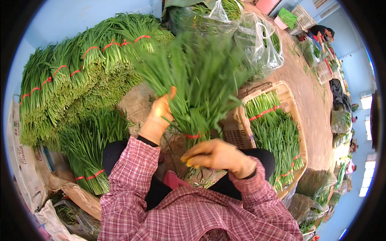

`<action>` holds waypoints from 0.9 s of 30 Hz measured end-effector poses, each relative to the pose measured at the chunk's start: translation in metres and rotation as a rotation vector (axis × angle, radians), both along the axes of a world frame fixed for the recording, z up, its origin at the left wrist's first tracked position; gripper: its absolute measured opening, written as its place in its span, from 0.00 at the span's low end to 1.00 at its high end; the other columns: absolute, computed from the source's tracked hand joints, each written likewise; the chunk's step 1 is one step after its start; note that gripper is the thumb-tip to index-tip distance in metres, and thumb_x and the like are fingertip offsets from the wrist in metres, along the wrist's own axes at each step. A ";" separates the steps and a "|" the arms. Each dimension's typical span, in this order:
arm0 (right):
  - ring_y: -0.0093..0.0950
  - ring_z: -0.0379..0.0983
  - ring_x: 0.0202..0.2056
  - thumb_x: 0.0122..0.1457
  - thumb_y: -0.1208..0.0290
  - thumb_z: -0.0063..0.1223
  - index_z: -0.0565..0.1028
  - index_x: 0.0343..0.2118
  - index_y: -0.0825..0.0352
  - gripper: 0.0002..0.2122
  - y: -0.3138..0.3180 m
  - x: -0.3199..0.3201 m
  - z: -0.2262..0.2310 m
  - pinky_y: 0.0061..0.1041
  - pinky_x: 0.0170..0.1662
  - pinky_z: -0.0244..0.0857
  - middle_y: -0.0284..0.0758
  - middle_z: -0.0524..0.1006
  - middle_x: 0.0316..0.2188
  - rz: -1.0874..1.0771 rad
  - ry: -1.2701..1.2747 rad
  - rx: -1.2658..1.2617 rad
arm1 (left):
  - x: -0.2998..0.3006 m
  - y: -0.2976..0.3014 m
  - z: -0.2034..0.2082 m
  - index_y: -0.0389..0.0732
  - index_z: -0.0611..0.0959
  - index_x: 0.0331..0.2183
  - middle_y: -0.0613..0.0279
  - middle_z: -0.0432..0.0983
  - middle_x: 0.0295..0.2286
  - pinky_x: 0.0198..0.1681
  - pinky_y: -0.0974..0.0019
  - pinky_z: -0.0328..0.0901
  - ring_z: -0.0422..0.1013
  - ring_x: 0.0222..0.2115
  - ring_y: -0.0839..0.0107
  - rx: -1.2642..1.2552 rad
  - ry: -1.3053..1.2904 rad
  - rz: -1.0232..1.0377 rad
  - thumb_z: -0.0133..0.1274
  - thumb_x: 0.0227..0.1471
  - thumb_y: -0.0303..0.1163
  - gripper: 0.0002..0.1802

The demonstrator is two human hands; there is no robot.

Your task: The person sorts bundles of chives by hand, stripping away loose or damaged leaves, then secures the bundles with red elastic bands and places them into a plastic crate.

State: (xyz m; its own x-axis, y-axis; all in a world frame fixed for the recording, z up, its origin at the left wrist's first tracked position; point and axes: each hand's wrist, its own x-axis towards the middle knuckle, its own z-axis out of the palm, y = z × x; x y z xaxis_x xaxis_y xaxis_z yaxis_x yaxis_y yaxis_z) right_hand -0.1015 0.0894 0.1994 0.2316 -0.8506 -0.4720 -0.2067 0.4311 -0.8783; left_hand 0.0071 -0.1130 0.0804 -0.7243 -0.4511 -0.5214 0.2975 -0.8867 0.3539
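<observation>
A large bunch of Chinese chives [195,92] stands upright before me, its leaf tips blurred by motion. A red tie [192,135] circles it low down, near the stem end. My left hand [159,114], in a tan glove, grips the leaves from the left side; the thumb shows, while the other fingers are hidden behind the greens. Just below the tie, my right hand [219,156], also gloved, reaches across the stem end with its fingers stretched out to the left. Nothing shows in its fingers.
Tied chive bunches are stacked [92,60] at the left, with further bunches [90,136] below. At right, a tan plastic crate [297,120] holds tied bunches. Clear plastic bags [257,44] of greens stand beyond. Another person [319,34] bends over at the far right.
</observation>
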 end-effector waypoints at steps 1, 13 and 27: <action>0.33 0.79 0.39 0.61 0.60 0.57 0.80 0.46 0.68 0.17 0.012 0.007 -0.032 0.31 0.44 0.72 0.42 0.82 0.39 0.128 0.273 -0.062 | -0.003 0.001 -0.004 0.42 0.73 0.56 0.56 0.76 0.50 0.52 0.46 0.69 0.73 0.48 0.56 -0.008 0.071 0.067 0.54 0.60 0.46 0.28; 0.40 0.66 0.59 0.55 0.63 0.67 0.55 0.67 0.65 0.41 0.013 0.001 -0.134 0.40 0.59 0.64 0.40 0.65 0.62 -0.737 -0.258 -0.284 | -0.020 -0.011 0.031 0.41 0.73 0.55 0.52 0.69 0.55 0.62 0.40 0.57 0.66 0.56 0.50 0.287 0.297 0.646 0.36 0.67 0.41 0.23; 0.28 0.74 0.43 0.52 0.79 0.65 0.73 0.51 0.71 0.22 -0.077 -0.052 -0.011 0.25 0.50 0.68 0.34 0.78 0.44 -1.245 -0.230 -0.828 | 0.008 0.034 0.039 0.42 0.65 0.62 0.47 0.65 0.59 0.37 0.55 0.74 0.72 0.52 0.54 -0.366 0.328 -0.794 0.38 0.52 0.76 0.53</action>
